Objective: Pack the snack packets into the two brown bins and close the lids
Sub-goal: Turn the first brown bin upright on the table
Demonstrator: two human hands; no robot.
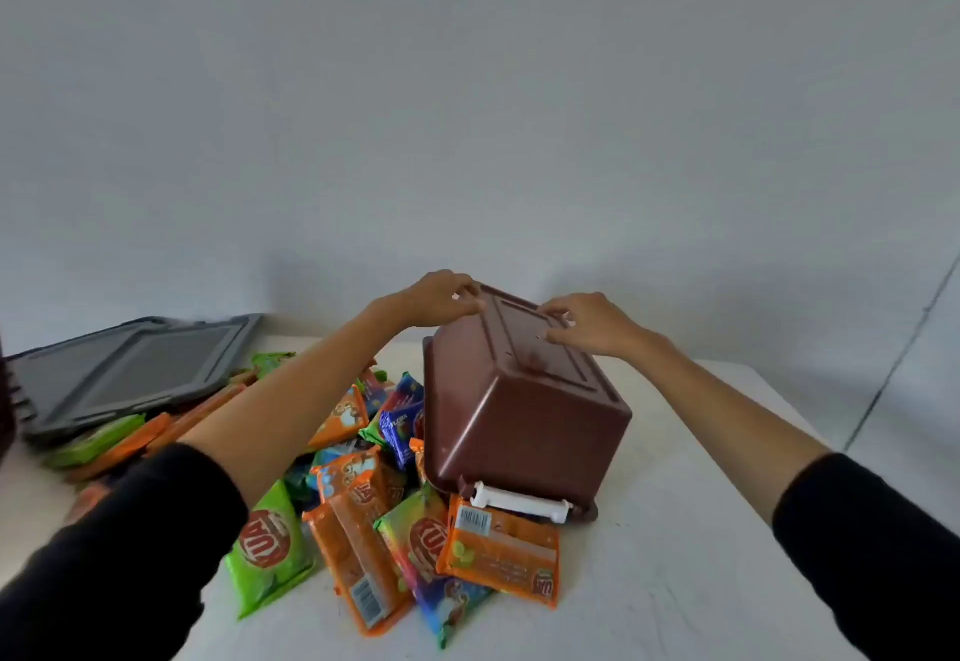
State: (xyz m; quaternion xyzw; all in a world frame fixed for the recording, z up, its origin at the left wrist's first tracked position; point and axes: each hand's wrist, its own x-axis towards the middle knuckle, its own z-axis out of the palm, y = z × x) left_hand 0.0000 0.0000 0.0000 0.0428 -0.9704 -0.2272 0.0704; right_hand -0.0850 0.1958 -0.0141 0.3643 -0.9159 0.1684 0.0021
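Note:
A brown bin [524, 416] is upside down and tilted on the white table, its rim and white latch [519, 500] resting on a heap of snack packets [363, 515]. My left hand [441, 297] grips the far left edge of the bin's upturned base. My right hand [587, 325] holds the far right part of that base. The packets, orange, green and blue, spill out to the bin's left and front; an orange one [498, 554] lies under the latch. Whether more packets lie under the bin cannot be seen.
Grey lids [130, 374] lie stacked at the back left of the table [701, 530], partly over more packets [98, 445]. A dark object [6, 400] stands at the far left edge. A plain wall rises behind the table.

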